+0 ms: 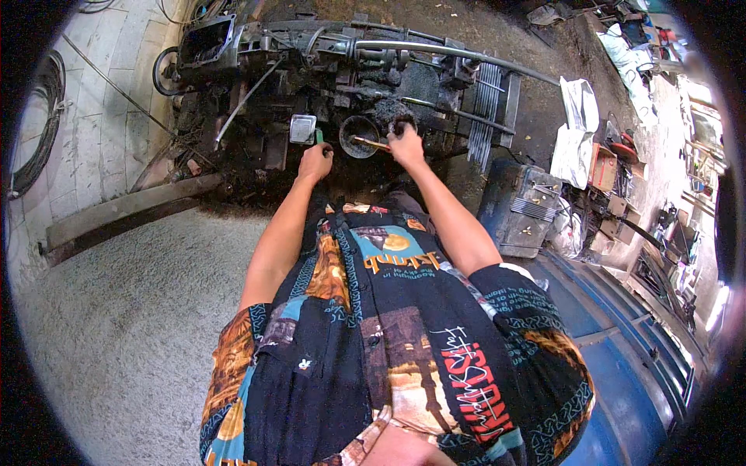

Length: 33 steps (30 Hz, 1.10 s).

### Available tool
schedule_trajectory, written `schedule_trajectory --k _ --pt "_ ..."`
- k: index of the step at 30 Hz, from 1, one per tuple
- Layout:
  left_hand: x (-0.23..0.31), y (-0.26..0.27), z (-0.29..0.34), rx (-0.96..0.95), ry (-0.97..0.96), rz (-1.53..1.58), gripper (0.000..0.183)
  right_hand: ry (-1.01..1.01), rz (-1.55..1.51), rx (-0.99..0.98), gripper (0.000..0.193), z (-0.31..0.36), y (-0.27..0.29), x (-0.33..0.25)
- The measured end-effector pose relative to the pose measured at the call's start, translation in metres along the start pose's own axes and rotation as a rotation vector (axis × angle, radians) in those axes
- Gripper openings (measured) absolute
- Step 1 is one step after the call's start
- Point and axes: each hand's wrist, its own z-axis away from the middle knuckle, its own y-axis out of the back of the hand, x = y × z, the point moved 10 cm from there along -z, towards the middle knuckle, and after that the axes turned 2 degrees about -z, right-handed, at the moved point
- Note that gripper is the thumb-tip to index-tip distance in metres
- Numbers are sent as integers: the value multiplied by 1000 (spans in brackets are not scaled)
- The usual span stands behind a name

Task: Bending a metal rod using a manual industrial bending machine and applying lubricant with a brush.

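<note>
My left hand (316,161) is closed around a slim green handle (318,136), whose other end I cannot make out. Right beside it is a square, shiny metal tin (303,129); whether the two are joined is unclear. A round metal bowl (351,128), greyish inside, sits between my hands. Across the bowl lies a thin stick with a yellow-orange handle (371,143), its pale tip over the middle. My right hand (406,147) is closed at the stick's right end, close to a dark, gritty heap (388,109) on the machine. Its fingertips are partly lost against dark parts.
A long, greasy machine (326,54) with metal rods stretches ahead of me. A grey case (528,210) stands at right, near a white sack (576,124) and a blue metal surface (622,388). A coiled black cable (47,124) hangs on the left wall.
</note>
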Motion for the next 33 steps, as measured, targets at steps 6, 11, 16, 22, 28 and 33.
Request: schedule_trajectory --k 6,11,16,22,28,33 --pt "-5 2 10 7 25 68 22 496 -117 259 28 -24 161 -135" --pt "-5 2 8 -9 55 52 22 713 173 497 32 -50 241 -202" --pt "3 9 13 -1 106 58 23 364 590 250 50 -119 211 -157" --pt "6 14 11 88 66 51 22 287 624 151 52 -140 200 -147" --pt "2 11 13 47 129 23 21 384 671 27 56 -147 195 -147" --pt "0 7 12 45 131 40 21 335 706 -32 59 -154 193 -145"
